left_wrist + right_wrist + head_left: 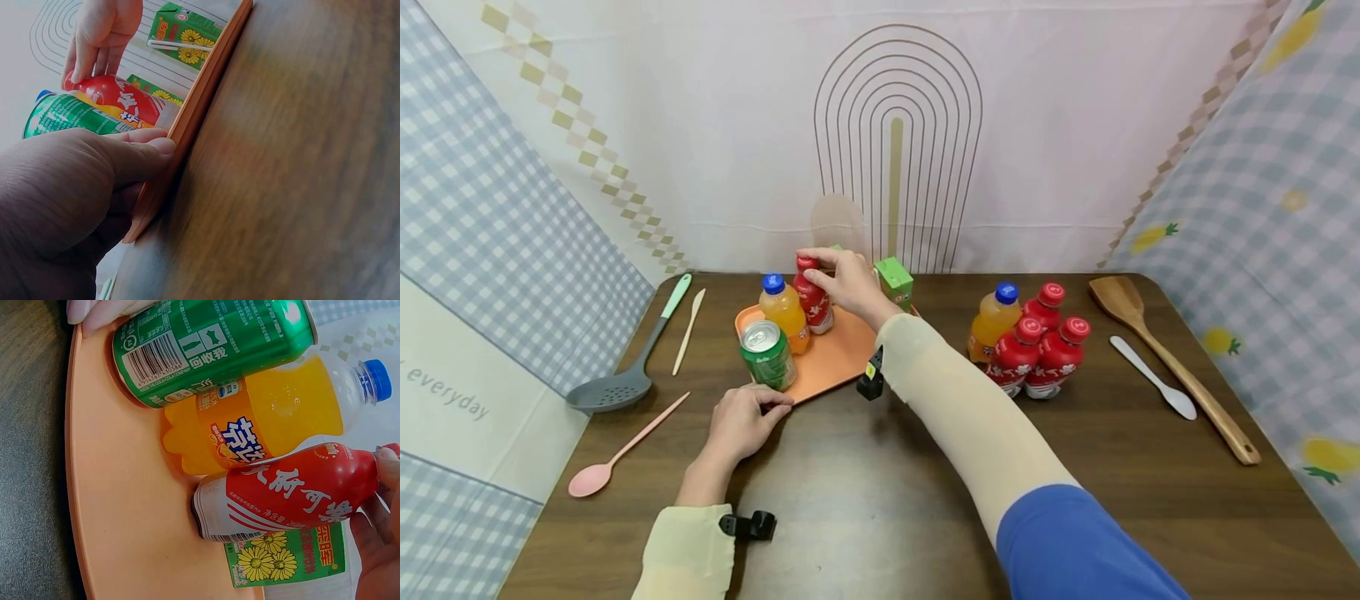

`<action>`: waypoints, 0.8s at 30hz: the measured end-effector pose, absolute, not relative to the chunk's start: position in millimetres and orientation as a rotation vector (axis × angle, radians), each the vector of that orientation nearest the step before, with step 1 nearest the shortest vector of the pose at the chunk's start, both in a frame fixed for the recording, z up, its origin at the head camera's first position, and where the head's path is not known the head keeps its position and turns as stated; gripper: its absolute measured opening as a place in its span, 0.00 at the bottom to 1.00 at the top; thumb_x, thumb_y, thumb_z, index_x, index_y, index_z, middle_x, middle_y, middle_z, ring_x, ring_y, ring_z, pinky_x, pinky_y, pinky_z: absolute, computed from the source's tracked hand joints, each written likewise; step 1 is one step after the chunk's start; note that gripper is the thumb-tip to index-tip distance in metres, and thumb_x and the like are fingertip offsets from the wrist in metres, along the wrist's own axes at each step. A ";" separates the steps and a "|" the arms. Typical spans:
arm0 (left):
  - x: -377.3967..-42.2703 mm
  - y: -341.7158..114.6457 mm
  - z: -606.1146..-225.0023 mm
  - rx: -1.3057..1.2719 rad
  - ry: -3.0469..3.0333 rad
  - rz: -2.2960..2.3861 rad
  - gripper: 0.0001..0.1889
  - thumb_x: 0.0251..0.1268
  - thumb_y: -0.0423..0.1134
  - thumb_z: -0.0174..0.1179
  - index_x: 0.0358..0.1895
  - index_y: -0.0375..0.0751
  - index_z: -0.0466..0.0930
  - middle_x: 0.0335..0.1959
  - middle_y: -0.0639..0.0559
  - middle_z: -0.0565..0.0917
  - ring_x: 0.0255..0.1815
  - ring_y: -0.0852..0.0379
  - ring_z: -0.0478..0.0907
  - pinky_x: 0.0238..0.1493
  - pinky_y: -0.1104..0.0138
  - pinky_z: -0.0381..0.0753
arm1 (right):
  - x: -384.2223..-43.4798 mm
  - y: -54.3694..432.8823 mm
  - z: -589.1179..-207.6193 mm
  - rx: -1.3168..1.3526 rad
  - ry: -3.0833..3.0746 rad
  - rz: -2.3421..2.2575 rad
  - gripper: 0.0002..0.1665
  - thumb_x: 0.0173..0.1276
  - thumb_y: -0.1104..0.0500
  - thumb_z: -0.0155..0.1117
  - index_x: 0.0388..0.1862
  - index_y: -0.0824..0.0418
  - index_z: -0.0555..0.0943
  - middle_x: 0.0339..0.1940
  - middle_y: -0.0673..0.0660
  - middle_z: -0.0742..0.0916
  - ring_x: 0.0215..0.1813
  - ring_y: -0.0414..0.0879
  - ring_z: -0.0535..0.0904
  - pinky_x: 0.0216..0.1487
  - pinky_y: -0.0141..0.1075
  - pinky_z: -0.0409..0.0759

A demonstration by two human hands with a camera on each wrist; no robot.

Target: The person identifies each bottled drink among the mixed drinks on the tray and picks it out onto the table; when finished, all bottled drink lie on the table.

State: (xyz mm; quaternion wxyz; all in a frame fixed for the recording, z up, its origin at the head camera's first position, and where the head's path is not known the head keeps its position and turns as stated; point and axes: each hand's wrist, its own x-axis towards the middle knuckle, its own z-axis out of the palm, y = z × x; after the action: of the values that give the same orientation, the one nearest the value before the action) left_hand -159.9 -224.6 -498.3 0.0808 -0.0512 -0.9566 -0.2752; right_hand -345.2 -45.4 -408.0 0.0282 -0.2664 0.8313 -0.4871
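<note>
My right hand [850, 287] holds a red bottle [281, 487] by its cap and neck, thumb on one side and fingers on the other. The bottle stands upright over the orange tray [842, 354], its base close to the tray floor. Beside it on the tray are an orange soda bottle [785, 312] with a blue cap and a green can [769, 362]. Green drink cartons [181, 34] with yellow flowers stand behind. My left hand [741, 421] pinches the tray's near left rim between thumb and fingers, just below the can.
To the right stand several red bottles [1056, 358] and another orange soda bottle [992, 321]. Farther right lie a wooden spatula [1176, 362] and a white spoon [1153, 379]. At left are a slotted turner [617, 390], a cream knife [688, 333] and a pink spoon [593, 477].
</note>
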 end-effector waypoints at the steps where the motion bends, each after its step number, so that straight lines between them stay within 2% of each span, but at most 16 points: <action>1: -159.9 -224.1 -497.8 -0.152 -2.859 -0.825 0.03 0.56 0.41 0.71 0.34 0.54 0.90 0.35 0.57 0.86 0.41 0.52 0.82 0.42 0.51 0.78 | -344.8 -45.1 -407.3 -0.821 2.567 -1.503 0.22 0.69 0.54 0.61 0.62 0.44 0.78 0.57 0.48 0.82 0.52 0.38 0.79 0.48 0.31 0.80; 24: -159.5 -224.0 -495.9 -0.137 -2.878 -0.841 0.03 0.57 0.41 0.70 0.34 0.53 0.90 0.36 0.55 0.86 0.41 0.51 0.82 0.43 0.50 0.77 | -327.2 -24.5 -406.2 -0.858 2.566 -1.470 0.23 0.71 0.55 0.60 0.64 0.48 0.76 0.58 0.47 0.82 0.55 0.39 0.78 0.50 0.31 0.79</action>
State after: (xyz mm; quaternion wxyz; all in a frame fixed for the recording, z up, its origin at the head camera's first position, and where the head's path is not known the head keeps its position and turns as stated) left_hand -159.5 -224.0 -495.9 0.0701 -0.0456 -0.9564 -0.2797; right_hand -327.2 -24.5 -406.2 0.0313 -0.2785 0.8328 -0.4773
